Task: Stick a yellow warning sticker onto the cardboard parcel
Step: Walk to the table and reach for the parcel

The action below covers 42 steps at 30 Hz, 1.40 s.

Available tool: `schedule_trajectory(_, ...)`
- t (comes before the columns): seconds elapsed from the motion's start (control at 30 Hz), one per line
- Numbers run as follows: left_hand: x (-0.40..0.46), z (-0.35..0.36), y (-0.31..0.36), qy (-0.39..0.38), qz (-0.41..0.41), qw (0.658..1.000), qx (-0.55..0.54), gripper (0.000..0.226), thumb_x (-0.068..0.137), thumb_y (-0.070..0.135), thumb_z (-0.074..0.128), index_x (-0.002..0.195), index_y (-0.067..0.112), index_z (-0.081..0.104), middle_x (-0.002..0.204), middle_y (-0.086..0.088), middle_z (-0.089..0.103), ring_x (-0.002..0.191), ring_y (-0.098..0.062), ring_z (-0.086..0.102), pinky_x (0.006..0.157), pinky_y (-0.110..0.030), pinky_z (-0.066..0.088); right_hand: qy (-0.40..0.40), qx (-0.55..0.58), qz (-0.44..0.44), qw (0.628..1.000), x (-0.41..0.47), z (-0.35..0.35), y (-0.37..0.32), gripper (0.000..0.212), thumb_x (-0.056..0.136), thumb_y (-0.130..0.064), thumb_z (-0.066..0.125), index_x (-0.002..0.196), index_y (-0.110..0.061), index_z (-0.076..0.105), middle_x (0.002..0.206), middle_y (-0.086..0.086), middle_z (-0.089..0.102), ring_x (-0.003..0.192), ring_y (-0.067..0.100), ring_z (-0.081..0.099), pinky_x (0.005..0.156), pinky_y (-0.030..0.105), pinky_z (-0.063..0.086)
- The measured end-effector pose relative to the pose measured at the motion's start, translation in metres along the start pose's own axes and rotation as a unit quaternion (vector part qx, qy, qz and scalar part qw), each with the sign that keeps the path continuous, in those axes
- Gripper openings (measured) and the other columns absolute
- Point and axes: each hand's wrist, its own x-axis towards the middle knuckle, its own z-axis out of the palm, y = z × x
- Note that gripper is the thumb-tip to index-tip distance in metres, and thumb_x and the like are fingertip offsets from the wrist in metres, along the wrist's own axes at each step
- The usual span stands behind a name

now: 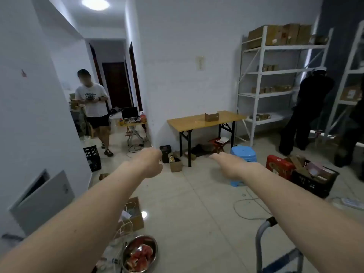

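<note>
A small cardboard parcel [211, 116] stands upright on a wooden folding table [187, 123] against the far wall, several steps away from me. Both my arms stretch out in front at chest height. My left hand [150, 162] is loosely curled, its fingers turned away from the camera, and nothing shows in it. My right hand [229, 164] is flat with the fingers extended forward and holds nothing. No yellow sticker is visible anywhere.
A blue plastic stool [244, 152] and a black crate [313, 180] stand on the floor to the right. One person [92, 101] stands at the left doorway, another [307, 113] at the white shelving [275, 71]. A bowl of watermelon [140, 253] and cables lie near my feet.
</note>
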Motion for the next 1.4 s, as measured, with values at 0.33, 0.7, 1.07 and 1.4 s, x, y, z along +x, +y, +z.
schedule_trajectory(0.33, 0.183, 0.069, -0.019, -0.063, 0.043, 0.997, -0.017, 0.041, 0.089, 0.028, 0.055, 0.127, 0.013, 0.050, 0.130, -0.010, 0.052, 0.119, -0.028, 0.048, 0.097, -0.039, 0.044, -0.002, 0.015, 0.029, 0.999, 0.167, 0.017, 0.050, 0.062, 0.091, -0.016, 0.057, 0.145, -0.021, 0.027, 0.147, 0.009, 0.037, 0.130, 0.030, 0.043, 0.104, 0.043, 0.041)
schedule_trajectory(0.7, 0.433, 0.090, -0.001, -0.057, 0.036, 0.997, -0.040, 0.047, 0.088, 0.023, 0.054, 0.133, 0.015, 0.045, 0.130, -0.012, 0.051, 0.118, -0.029, 0.048, 0.094, -0.042, 0.047, 0.000, 0.004, 0.042, 0.999, 0.391, -0.001, 0.164, 0.061, 0.090, -0.017, 0.057, 0.144, -0.019, 0.028, 0.140, 0.011, 0.042, 0.124, 0.031, 0.048, 0.097, 0.043, 0.045)
schedule_trajectory(1.07, 0.655, 0.150, 0.001, -0.073, 0.062, 0.995, -0.038, 0.057, 0.088, 0.027, 0.057, 0.138, 0.019, 0.033, 0.132, -0.010, 0.047, 0.120, -0.028, 0.045, 0.090, -0.038, 0.043, -0.014, -0.005, 0.060, 0.998, 0.596, 0.019, 0.267, 0.067, 0.089, -0.024, 0.059, 0.147, -0.019, 0.025, 0.149, 0.009, 0.032, 0.134, 0.031, 0.036, 0.104, 0.045, 0.040)
schedule_trajectory(1.4, 0.892, 0.184, -0.029, -0.077, 0.082, 0.993, -0.043, 0.055, 0.091, 0.028, 0.053, 0.140, 0.017, 0.031, 0.139, -0.011, 0.044, 0.126, -0.030, 0.041, 0.097, -0.041, 0.043, -0.021, 0.002, 0.057, 0.998, 0.821, -0.007, 0.331, 0.065, 0.092, -0.023, 0.054, 0.149, -0.022, 0.021, 0.148, 0.009, 0.040, 0.132, 0.031, 0.040, 0.102, 0.046, 0.042)
